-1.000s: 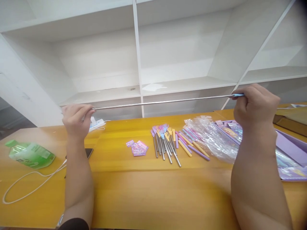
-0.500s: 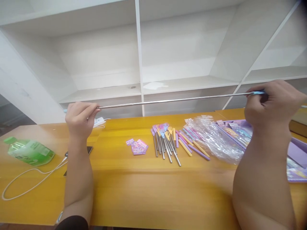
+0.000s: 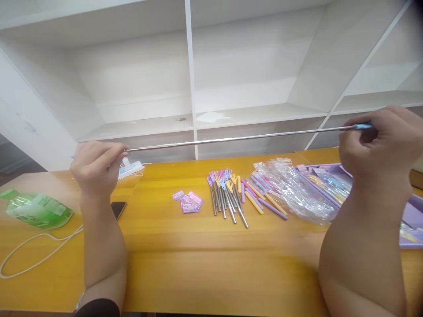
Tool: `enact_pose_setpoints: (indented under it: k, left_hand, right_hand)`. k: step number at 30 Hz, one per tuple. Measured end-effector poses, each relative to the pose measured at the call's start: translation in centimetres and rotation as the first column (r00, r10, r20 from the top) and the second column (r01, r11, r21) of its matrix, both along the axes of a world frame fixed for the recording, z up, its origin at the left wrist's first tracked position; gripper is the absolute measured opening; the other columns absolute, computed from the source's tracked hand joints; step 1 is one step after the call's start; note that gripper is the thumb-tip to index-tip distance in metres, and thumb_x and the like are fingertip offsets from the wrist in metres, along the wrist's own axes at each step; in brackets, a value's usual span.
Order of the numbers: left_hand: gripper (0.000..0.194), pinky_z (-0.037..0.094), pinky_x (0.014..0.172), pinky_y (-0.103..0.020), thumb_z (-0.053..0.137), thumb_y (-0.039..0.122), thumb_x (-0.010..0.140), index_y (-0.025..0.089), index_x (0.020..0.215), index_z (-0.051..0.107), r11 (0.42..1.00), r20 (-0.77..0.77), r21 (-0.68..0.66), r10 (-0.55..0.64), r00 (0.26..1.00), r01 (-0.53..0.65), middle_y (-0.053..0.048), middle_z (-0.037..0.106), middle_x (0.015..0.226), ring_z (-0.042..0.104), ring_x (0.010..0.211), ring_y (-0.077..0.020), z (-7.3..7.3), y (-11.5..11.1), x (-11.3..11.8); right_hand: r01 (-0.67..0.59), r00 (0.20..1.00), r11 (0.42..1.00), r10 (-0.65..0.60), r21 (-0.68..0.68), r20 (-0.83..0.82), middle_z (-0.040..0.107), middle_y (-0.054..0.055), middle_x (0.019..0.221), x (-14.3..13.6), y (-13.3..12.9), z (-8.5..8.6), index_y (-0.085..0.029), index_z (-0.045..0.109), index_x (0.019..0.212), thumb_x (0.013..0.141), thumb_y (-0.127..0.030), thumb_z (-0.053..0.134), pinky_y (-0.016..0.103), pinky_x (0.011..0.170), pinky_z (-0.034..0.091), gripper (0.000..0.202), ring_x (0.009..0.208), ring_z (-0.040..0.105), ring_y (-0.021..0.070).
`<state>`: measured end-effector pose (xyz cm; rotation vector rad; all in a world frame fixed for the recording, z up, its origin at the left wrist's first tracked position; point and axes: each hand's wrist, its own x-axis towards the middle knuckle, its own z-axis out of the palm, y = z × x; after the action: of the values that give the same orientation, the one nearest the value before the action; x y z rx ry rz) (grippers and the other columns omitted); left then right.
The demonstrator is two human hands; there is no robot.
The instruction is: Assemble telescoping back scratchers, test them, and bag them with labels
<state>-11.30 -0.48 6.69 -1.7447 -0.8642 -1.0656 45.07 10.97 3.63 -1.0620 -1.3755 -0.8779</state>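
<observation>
An extended telescopic back scratcher (image 3: 231,139) stretches almost level above the table, its thin metal rod spanning both hands. My left hand (image 3: 97,167) pinches one end between thumb and fingers. At the other end, my right hand (image 3: 383,141) is wrapped round a light blue part, mostly hidden in the fist. Below the rod lie several collapsed back scratchers (image 3: 228,193) with purple, yellow, pink and blue claw heads. Loose coloured tubes (image 3: 264,198) lie just right of them, and small printed purple cards (image 3: 190,202) to their left.
Clear plastic bags (image 3: 291,189) and a purple tray (image 3: 330,193) of packaged items lie on the right. A green-capped bottle (image 3: 39,210), white cable (image 3: 36,237), phone (image 3: 118,209) and power strip (image 3: 131,168) are on the left. White shelving (image 3: 194,88) stands behind the table.
My left hand has moved left and my right hand slightly right, so the rod between them shows longer. Both keep hold of the back scratcher.
</observation>
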Motion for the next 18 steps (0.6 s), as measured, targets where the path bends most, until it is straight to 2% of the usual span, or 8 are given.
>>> enact_pose_setpoints:
  k: [4,7,9,12,18]
  left_hand:
    - [0.004,0.043,0.067,-0.037,0.072,0.024,0.102,0.025,0.101,0.076,1.0,-0.066,-0.012,-0.027,0.997,0.026,-0.002,0.08,0.086,0.065,0.072,-0.0183,-1.3,0.6,3.6]
    - [0.009,0.04,0.065,-0.036,0.071,0.019,0.101,0.025,0.107,0.073,0.998,-0.098,-0.035,-0.059,0.993,0.056,-0.003,0.081,0.089,0.067,0.072,-0.018,-2.6,1.2,7.0]
    - [0.012,0.038,0.062,-0.035,0.072,0.015,0.1,0.023,0.109,0.071,0.995,-0.122,-0.052,-0.093,0.988,0.087,-0.002,0.08,0.087,0.066,0.07,-0.017,-3.4,1.6,8.6]
    - [0.012,0.036,0.06,-0.034,0.071,0.015,0.1,0.023,0.109,0.071,0.994,-0.112,-0.054,-0.102,0.989,0.096,-0.002,0.08,0.086,0.063,0.067,-0.0155,-3.9,1.9,9.7]
    - [0.012,0.037,0.059,-0.034,0.074,0.014,0.098,0.022,0.106,0.072,0.995,-0.113,-0.033,-0.095,0.989,0.092,-0.002,0.078,0.082,0.06,0.066,-0.0156,-3.7,1.7,9.6]
  right_hand:
    - [-0.075,0.994,0.997,0.077,-0.031,0.08,0.056,0.002,0.061,-3.3,-1.5,0.2,-0.023,0.061,0.07,0.071,-0.016,0.057,0.03,0.055,0.034,0.007,0.057,0.048,0.0152]
    - [-0.121,0.976,0.992,0.125,-0.034,0.178,0.066,0.002,0.073,-6.7,-2.7,-0.1,-0.021,0.066,0.078,0.077,-0.018,0.059,0.027,0.054,0.035,0.008,0.062,0.051,0.0132]
    - [-0.106,0.971,0.994,0.111,-0.037,0.212,0.068,0.0,0.075,-8.3,-3.1,-0.5,-0.021,0.066,0.08,0.079,-0.017,0.06,0.026,0.052,0.031,0.008,0.061,0.049,0.0113]
    - [-0.063,0.977,0.996,0.075,-0.062,0.201,0.068,-0.001,0.075,-9.4,-3.3,-0.8,-0.02,0.066,0.079,0.079,-0.018,0.059,0.026,0.051,0.028,0.007,0.059,0.046,0.0101]
    - [-0.029,0.977,0.998,0.04,-0.052,0.212,0.067,-0.001,0.075,-9.1,-3.3,-0.7,-0.019,0.064,0.078,0.081,-0.019,0.059,0.025,0.05,0.026,0.006,0.06,0.044,0.0098]
